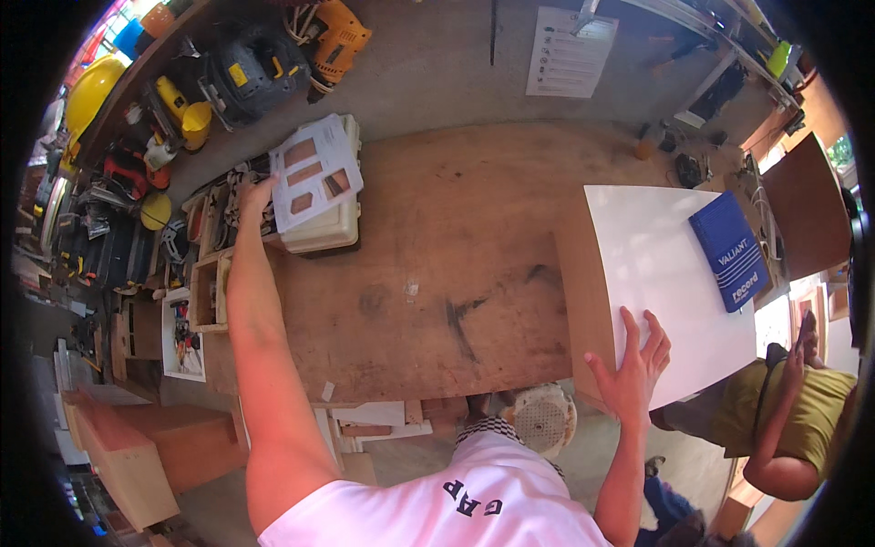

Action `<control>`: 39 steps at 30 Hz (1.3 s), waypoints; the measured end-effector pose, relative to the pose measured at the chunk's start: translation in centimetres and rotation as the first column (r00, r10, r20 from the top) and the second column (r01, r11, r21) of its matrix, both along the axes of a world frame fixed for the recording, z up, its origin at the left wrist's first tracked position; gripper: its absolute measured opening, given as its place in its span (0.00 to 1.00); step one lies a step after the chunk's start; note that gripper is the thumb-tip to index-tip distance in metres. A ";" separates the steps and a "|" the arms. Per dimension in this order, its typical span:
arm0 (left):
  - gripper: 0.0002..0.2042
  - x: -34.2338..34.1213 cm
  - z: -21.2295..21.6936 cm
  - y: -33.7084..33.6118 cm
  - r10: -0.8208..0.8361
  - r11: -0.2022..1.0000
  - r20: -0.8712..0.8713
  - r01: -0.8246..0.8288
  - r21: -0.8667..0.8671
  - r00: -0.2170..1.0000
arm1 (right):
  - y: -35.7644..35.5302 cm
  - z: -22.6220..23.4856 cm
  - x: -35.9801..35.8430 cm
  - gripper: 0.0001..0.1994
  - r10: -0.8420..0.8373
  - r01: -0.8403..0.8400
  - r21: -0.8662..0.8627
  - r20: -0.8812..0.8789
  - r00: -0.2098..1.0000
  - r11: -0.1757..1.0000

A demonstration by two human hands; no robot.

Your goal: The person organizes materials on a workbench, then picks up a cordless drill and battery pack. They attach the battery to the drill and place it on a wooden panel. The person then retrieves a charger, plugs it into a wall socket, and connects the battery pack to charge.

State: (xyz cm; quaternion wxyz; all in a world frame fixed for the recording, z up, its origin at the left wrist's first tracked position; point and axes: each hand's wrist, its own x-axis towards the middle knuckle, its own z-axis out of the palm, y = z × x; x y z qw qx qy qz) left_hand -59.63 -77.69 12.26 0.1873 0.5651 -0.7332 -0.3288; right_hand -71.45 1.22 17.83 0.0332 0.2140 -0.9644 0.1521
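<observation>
My left hand [256, 194] reaches far out to the left and holds the edge of a white paper sheet [314, 171] with brown rectangles printed on it. The sheet lies over a cream plastic case [324, 230] on the wooden workbench [437, 273]. My right hand [633, 365] rests flat, fingers spread, on the near corner of a white-topped board [665, 264] at the bench's right side. A blue booklet [732, 249] lies on the far part of that board.
Power tools [255, 68], a yellow hard hat [91, 91] and cables crowd a shelf at the left. Wooden compartment boxes [211, 283] stand by the bench's left edge. A round sander [545, 417] sits below the bench front. Another person in an olive shirt [793, 410] is at lower right.
</observation>
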 end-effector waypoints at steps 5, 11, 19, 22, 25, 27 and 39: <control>0.65 -10.7 1.2 14.5 0.025 0.959 0.533 0.131 -0.252 0.845 | -0.3 -0.2 -0.1 0.46 -0.094 0.093 0.049 0.018 0.995 0.994; 0.62 -12.2 -2.1 16.8 -0.117 0.961 0.661 0.252 -0.113 0.741 | -0.5 -0.1 -0.4 0.44 -0.092 0.091 0.038 0.030 0.995 0.995; 0.53 -8.8 -3.5 10.3 -0.339 0.823 0.654 0.551 -0.142 0.676 | -0.9 0.3 -0.5 0.42 -0.113 0.113 0.021 0.019 0.993 0.993; 0.52 -8.6 -3.7 9.8 -0.322 0.807 0.673 0.564 -0.172 0.666 | -0.8 0.3 -0.4 0.42 -0.111 0.110 0.019 0.024 0.994 0.994; 0.51 -8.6 -4.3 10.0 -0.284 0.823 0.674 0.534 -0.193 0.682 | -0.9 0.2 -0.3 0.42 -0.106 0.106 0.008 0.029 0.994 0.994; 0.51 -9.1 -4.5 10.6 -0.274 0.831 0.669 0.520 -0.196 0.691 | -0.9 0.0 -0.3 0.42 -0.119 0.118 0.008 0.030 0.992 0.993; 0.41 -13.3 -1.5 19.7 -0.256 0.615 0.379 0.452 -0.646 0.889 | 1.3 -1.1 -0.3 0.41 -0.040 0.034 -0.117 -0.045 0.998 0.993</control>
